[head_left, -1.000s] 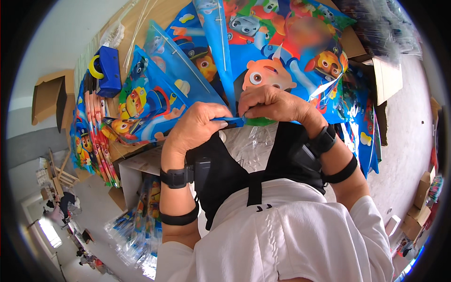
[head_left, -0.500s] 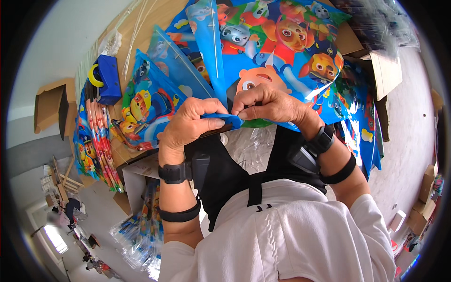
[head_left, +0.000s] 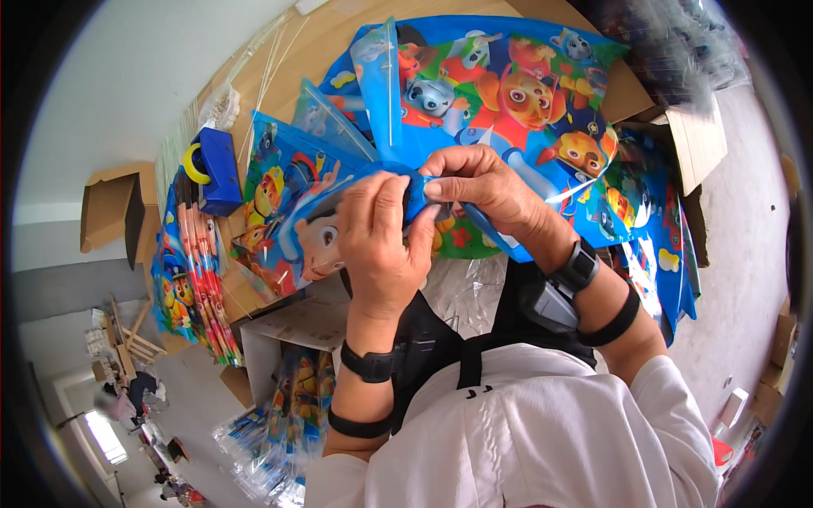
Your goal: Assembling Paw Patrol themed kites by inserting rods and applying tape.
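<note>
A blue kite (head_left: pixel 517 93) of thin plastic, printed with cartoon animals, spreads over the table edge in front of me. My left hand (head_left: pixel 381 245) pinches a gathered edge of it between curled fingers and thumb. Right beside it, my right hand (head_left: pixel 478 186) grips the same edge between thumb and forefinger. The fingertips of both hands nearly meet, and what lies between them is partly hidden. Under and left of my left hand, more printed plastic (head_left: pixel 284 182) lies in folds, with a clear pointed flap (head_left: pixel 330 118) above it.
A blue tape dispenser (head_left: pixel 220 173) with yellow tape stands on the left of the wooden table (head_left: pixel 262 85), by rolled printed bundles (head_left: pixel 203 279). Thin white rods (head_left: pixel 271 59) lie behind. Cardboard boxes (head_left: pixel 699 148) and clear bags (head_left: pixel 694 51) are at right; packed bundles (head_left: pixel 288 406) sit below left.
My left hand has moved right and turned its back upward, bringing a printed part of the kite under it. My right hand keeps its pinch. The whole view has shifted slightly.
</note>
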`<state>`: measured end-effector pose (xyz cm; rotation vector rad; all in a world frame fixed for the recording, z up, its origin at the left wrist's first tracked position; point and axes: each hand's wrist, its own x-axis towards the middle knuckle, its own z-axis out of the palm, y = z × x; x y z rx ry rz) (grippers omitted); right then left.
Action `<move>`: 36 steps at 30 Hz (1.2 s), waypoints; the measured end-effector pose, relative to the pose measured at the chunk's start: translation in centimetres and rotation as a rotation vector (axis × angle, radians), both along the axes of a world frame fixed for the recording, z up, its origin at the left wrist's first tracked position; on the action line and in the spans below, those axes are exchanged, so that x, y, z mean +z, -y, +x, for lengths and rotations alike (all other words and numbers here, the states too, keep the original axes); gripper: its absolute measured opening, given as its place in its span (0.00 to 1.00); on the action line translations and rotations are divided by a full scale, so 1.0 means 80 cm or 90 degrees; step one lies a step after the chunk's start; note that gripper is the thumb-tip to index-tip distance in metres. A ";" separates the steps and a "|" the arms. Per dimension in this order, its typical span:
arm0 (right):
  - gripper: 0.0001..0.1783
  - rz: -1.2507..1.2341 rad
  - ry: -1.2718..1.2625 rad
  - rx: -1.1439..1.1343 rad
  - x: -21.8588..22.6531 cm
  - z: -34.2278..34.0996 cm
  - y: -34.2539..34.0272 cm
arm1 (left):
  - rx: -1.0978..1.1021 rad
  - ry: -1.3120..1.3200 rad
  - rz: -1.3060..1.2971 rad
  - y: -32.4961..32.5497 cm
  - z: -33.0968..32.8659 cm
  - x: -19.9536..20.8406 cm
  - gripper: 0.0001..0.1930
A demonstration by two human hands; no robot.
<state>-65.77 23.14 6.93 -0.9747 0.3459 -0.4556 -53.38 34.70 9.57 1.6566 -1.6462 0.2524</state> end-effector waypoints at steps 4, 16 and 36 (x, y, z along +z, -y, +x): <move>0.06 0.056 0.001 -0.023 0.005 0.003 -0.001 | 0.002 -0.069 0.039 -0.003 -0.004 -0.004 0.19; 0.08 0.044 0.027 -0.018 0.011 0.010 -0.008 | 0.114 0.057 0.104 -0.004 -0.009 0.007 0.27; 0.06 0.031 0.089 -0.040 0.026 0.020 0.001 | 0.040 0.024 -0.009 0.001 0.014 0.041 0.07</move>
